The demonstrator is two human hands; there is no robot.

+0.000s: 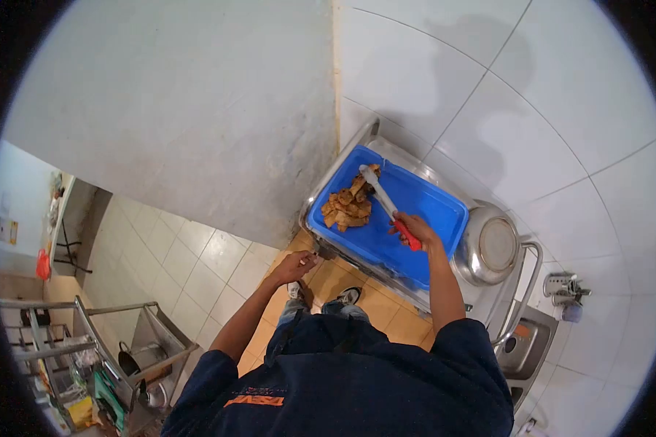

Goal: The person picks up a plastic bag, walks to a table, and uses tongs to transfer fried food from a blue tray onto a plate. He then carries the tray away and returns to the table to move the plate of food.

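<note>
My right hand (413, 228) is closed round the red handle of a pair of tongs (383, 195). The pale ends of the tongs rest at a heap of browned cooked meat pieces (347, 210); whether they grip a piece cannot be made out. The meat lies at the left end of a blue plastic tray (423, 205), whose right part shows bare blue. Beside the near left corner of the metal cart, my left hand (293, 267) hangs with loosely bent fingers, apart from the tray and with nothing visible in it.
An upturned steel bowl (487, 244) sits right of the tray on the metal cart (444, 178). A wall (219, 109) rises at the left, a tiled wall behind. A sink (525, 342) and utensil holder (561, 288) are at right; a metal rack (116, 349) stands lower left.
</note>
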